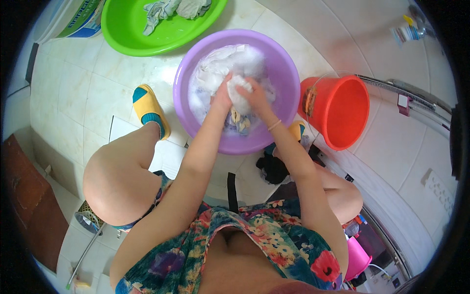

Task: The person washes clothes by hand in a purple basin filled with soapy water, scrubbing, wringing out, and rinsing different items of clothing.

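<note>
Between my two legs stands a purple basin [181, 93] holding soapy water, foam and wet laundry. My left hand [223, 95] and my right hand [256, 96] meet over its middle, both closed on a bunched white cloth [239, 96]. Some fingertips are hidden behind the cloth and foam. More white laundry [218, 66] lies in the suds beyond my hands. A blue and yellowish piece of fabric [238, 122] shows just below them, partly under water.
Far left is a green basin [147, 50] with a few wet cloths. An orange-red bucket [342, 115] sits right of the purple basin, against the wall side. My yellow slipper [149, 108] is on the tiles at left. A dark cloth bundle [273, 169] lies near my right foot.
</note>
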Demonstrator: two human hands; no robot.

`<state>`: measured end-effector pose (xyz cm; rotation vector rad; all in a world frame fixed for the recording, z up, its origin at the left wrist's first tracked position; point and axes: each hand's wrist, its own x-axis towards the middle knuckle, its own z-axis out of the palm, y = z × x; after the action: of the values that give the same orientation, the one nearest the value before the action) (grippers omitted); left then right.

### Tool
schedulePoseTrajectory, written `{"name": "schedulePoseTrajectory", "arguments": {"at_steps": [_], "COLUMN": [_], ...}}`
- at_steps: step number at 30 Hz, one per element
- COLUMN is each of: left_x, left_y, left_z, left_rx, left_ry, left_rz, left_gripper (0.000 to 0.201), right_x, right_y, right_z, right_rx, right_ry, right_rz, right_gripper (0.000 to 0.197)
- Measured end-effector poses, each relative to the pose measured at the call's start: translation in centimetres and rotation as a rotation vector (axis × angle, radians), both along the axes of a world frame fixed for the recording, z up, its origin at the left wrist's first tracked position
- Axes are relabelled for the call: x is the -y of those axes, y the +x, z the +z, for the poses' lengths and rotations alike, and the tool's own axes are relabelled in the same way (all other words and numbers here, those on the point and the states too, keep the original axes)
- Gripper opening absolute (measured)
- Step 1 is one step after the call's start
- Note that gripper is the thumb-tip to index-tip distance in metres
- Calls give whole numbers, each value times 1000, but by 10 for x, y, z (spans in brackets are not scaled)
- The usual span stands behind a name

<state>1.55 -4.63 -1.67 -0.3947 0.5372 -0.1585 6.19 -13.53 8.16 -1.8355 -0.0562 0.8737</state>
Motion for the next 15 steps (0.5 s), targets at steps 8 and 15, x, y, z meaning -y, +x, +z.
{"name": "schedulePoseTrajectory", "arguments": {"at_steps": [8, 15], "left_x": [53, 12], "left_y": [9, -17], "left_z": [-14, -15], "left_rx": [33, -434], "left_ry": [130, 608], "left_rz": [71, -137], "left_gripper": [36, 47], "right_x": [28, 33], "right_y": [30, 8], "right_z": [-5, -46], "right_rx": [515, 855], "right_ry": [-674, -903], "right_rz": [555, 491], "right_gripper": [35, 45]}}
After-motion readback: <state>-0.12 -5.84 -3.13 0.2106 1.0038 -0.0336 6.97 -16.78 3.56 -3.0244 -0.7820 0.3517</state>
